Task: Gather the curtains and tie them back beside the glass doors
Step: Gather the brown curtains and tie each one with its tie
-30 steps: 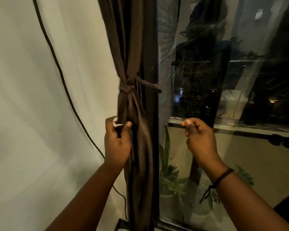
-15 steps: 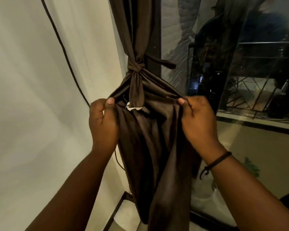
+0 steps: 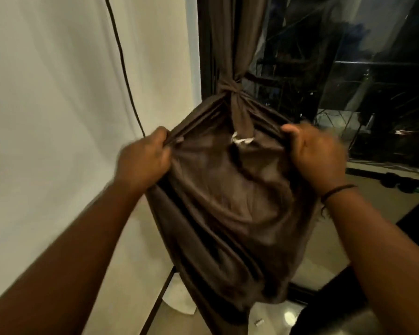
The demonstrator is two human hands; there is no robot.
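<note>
The brown curtain [image 3: 230, 201] hangs in the middle of the frame, next to the glass door [image 3: 348, 81] on the right, and a tie [image 3: 229, 87] is knotted round it near the top. At the far left a thin black cable [image 3: 124, 68] runs down the white wall [image 3: 46, 117]. The left hand [image 3: 144, 159] has a tight grip on the curtain's left edge. A small white tag [image 3: 242, 140] shows below the knot. The right hand [image 3: 315, 153] grips the curtain's right edge, with a black cord bracelet [image 3: 338, 191] on its wrist. The cloth is spread wide between both hands.

The pale tiled floor [image 3: 329, 257] runs along the foot of the glass doors, and on it lie a white rounded object [image 3: 179, 303] by the wall's base and a small light item [image 3: 259, 323], too blurred to identify, nearby.
</note>
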